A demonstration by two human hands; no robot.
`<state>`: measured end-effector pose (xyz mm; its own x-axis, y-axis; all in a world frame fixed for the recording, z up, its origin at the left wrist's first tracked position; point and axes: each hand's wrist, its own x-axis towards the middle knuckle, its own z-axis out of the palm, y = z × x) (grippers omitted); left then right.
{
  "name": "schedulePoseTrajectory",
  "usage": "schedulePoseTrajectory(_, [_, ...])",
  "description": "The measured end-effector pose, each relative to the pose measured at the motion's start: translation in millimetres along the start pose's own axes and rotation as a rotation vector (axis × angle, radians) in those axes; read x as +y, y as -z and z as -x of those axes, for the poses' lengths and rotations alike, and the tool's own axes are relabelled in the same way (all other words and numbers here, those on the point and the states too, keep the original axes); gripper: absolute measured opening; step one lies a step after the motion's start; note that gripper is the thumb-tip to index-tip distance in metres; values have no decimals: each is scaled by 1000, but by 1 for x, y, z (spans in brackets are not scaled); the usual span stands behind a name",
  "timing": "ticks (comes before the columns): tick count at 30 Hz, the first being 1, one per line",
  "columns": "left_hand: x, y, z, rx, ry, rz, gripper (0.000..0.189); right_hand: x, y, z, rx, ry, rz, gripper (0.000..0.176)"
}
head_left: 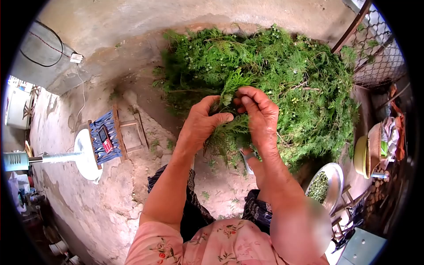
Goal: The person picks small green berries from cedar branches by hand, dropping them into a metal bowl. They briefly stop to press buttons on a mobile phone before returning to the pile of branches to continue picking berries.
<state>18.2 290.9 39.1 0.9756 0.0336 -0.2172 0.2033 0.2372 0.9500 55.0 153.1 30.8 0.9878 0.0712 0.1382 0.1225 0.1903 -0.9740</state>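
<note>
A green conifer sprig (236,81) with flat, feathery leaves and pale green cones stands up between my hands. My left hand (201,121) is closed on its stem, thumb and fingers pinched together, and more leafy twigs (232,128) hang below. Just to the right, my right hand (261,112) has its fingers curled in a pinch close to the cones; whatever lies between its fingertips is hidden. Beyond both hands spreads a large heap of cut conifer branches (304,101) on the ground. A metal basin (336,176) at my right contains small green cones (318,187).
On the left, a small stool (104,121) with a woven blue seat bears a red and black device (106,139). A standing fan's white base (84,154) is beside it. Yellow basin (361,157) and wire mesh (380,53) are on the right; a wall (176,15) closes the back.
</note>
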Motion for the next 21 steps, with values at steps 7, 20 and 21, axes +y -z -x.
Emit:
schedulePoseTrajectory(7, [-13,5,-8,-87,-82,-236,28,3,8,-3,-150,-19,226,22])
schedulePoseTrajectory(20, [-19,-6,-9,-67,-315,-362,16,-6,20,-2,-204,40,422,17])
schedulePoseTrajectory(21, [-19,-6,-8,-67,-315,-363,16,-8,19,-1,-200,-59,385,17])
